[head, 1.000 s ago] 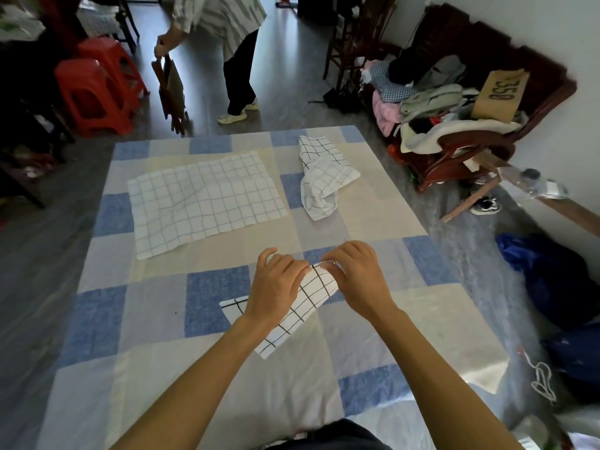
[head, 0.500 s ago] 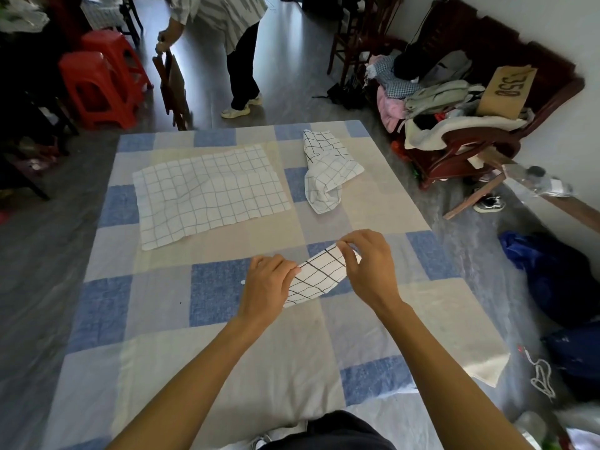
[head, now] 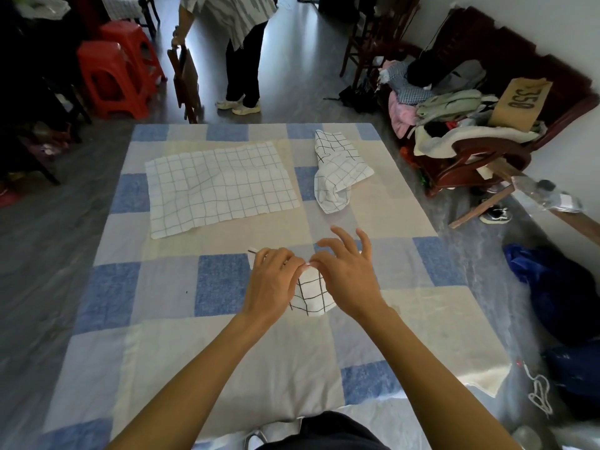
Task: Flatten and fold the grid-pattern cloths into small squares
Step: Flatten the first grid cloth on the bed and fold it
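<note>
A small folded white cloth with a black grid (head: 311, 293) lies on the blue-and-cream checked quilt (head: 162, 293) between my hands. My left hand (head: 276, 280) has its fingers curled and pinches the cloth's upper edge. My right hand (head: 347, 271) pinches the same edge with thumb and forefinger, while its other fingers are spread and lifted. Much of the cloth is hidden under both hands. A larger grid cloth (head: 217, 186) lies spread flat at the far left of the quilt. A third grid cloth (head: 337, 170) lies crumpled at the far right.
A person (head: 240, 43) stands beyond the quilt's far edge holding a folded wooden chair (head: 185, 79). Red plastic stools (head: 113, 73) stand at the back left. A wooden bench piled with clothes (head: 454, 118) is on the right. Blue bags (head: 552, 287) lie on the right floor.
The strip of cloth has been folded shorter into a compact piece. My hands have come together over it, and my right hand's outer fingers have spread open.
</note>
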Tool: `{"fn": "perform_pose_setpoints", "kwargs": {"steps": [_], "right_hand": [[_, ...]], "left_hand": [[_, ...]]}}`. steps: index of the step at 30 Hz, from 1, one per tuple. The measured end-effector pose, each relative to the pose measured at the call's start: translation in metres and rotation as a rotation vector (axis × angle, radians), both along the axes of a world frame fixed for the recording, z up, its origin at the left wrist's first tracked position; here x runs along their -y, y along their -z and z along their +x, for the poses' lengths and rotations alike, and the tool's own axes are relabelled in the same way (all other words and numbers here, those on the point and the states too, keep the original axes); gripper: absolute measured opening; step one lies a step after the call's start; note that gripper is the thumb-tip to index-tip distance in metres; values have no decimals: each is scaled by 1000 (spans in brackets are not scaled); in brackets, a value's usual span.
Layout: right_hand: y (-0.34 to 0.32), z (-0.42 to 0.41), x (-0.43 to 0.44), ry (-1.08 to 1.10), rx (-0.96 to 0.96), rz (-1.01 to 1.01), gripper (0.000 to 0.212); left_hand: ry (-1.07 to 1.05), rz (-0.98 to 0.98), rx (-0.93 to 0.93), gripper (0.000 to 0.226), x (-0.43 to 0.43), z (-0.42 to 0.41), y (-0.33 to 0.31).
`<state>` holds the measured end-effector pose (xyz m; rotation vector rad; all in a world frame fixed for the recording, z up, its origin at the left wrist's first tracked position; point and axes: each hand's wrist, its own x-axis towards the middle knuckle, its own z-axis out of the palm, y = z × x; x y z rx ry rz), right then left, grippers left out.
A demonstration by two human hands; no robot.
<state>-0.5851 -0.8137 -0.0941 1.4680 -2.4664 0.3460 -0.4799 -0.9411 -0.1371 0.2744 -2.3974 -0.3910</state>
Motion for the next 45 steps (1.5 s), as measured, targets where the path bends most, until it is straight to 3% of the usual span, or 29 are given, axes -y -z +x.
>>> {"fn": "perform_pose_setpoints", "kwargs": {"steps": [3, 12, 16, 19, 23, 27, 31, 36, 45], "right_hand": [[0, 1, -1, 38, 17, -21, 14], [-1, -12, -19, 94, 5, -94, 8], [4, -11, -19, 106, 37, -103, 4], [8, -4, -15, 27, 161, -164, 23], [10, 11, 1, -123, 226, -119, 35], [16, 19, 12, -105, 212, -136, 9], [17, 18, 10, -79, 165, -132, 3], [19, 20, 10, -64, 194, -121, 9], [28, 13, 1, 5, 255, -127, 33]], "left_hand": [[-17, 0, 0, 23, 5, 6, 2], [-61, 0, 3, 44, 24, 27, 7], [-76, -21, 37, 29, 18, 30, 5], [-84, -52, 55, 6, 16, 30, 1], [-79, -78, 80, 9, 11, 30, -6], [-74, -92, 76, 8, 9, 32, -8], [-77, -129, 92, 12, 21, 42, -5], [-66, -162, 112, 17, 36, 49, -6], [-68, -180, -68, 10, 44, 49, -18]]}}
